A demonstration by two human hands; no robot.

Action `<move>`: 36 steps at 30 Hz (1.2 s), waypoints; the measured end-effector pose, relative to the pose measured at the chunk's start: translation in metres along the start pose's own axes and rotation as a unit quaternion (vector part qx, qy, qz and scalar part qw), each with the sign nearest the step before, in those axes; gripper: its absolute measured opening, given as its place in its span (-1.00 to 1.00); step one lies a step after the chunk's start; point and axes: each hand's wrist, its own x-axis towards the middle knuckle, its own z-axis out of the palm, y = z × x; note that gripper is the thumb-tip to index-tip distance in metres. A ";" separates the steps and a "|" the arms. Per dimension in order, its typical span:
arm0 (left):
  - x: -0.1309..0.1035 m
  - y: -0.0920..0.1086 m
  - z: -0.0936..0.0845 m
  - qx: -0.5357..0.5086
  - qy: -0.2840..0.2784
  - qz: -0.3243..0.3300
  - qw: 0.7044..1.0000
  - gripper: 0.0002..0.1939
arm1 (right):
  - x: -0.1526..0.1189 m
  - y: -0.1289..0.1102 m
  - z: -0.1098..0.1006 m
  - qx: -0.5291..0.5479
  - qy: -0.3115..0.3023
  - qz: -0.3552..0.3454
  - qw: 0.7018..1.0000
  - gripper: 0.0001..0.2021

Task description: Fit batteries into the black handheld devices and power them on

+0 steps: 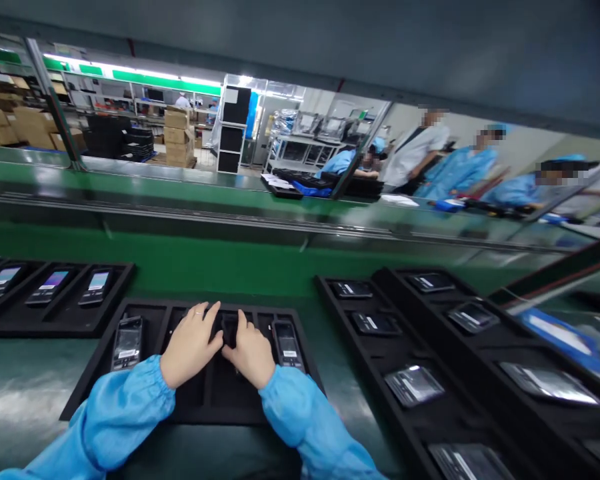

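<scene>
A black foam tray [155, 413] with several compartments lies on the green bench in front of me. My left hand [193, 343] is over its middle-left part, fingers stretched forward and thumb apart. Beside it, my right hand [253, 353] reaches into the tray with index finger and thumb spread. Between the two hands a dark device [229, 328] shows, mostly hidden; whether either hand grips it is not clear. A handheld device with a screen [129, 341] lies in the left end compartment. Another handheld device [287, 341] rests in the right end one.
At left, another black tray [80, 327] holds devices with lit screens. Two long black trays [350, 353] [445, 333] of wrapped devices stand at right. A metal ledge [190, 213] crosses behind the bench. Several people in blue or white coats work beyond, near cartons [177, 137] and shelving.
</scene>
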 end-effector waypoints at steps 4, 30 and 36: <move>0.003 0.003 -0.009 -0.122 -0.023 -0.021 0.992 -0.38 | 0.004 0.003 -0.031 0.076 0.051 -0.005 0.996 -0.20; -0.004 0.029 -0.061 -0.640 0.166 -0.051 0.749 -0.51 | -0.033 -0.042 -0.045 0.340 0.261 -0.233 0.873 -0.43; -0.004 0.032 -0.063 -0.652 0.168 -0.062 0.737 -0.36 | -0.037 -0.042 -0.052 0.305 0.273 -0.291 0.865 -0.38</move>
